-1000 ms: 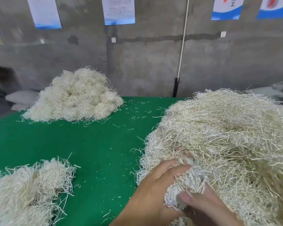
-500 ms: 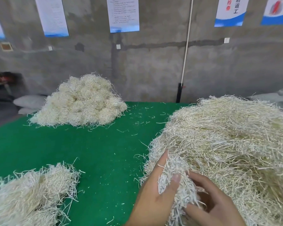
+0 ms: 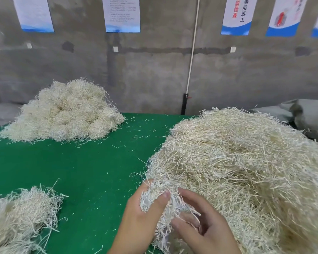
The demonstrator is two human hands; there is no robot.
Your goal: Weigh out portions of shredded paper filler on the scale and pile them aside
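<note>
Shredded paper tuft (image 3: 153, 196), gripped between left hand (image 3: 138, 226), right hand (image 3: 210, 228)

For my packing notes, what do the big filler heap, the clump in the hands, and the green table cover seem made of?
Big heap: thin paper shreds, matte cream, crinkled and tangled. Clump, gripped by the left hand: same shreds, whiter. Table cover: matte green, likely felt or mat; weave unclear.

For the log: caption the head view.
Left hand and right hand grip a clump of shredded paper at the largest heap.
</note>
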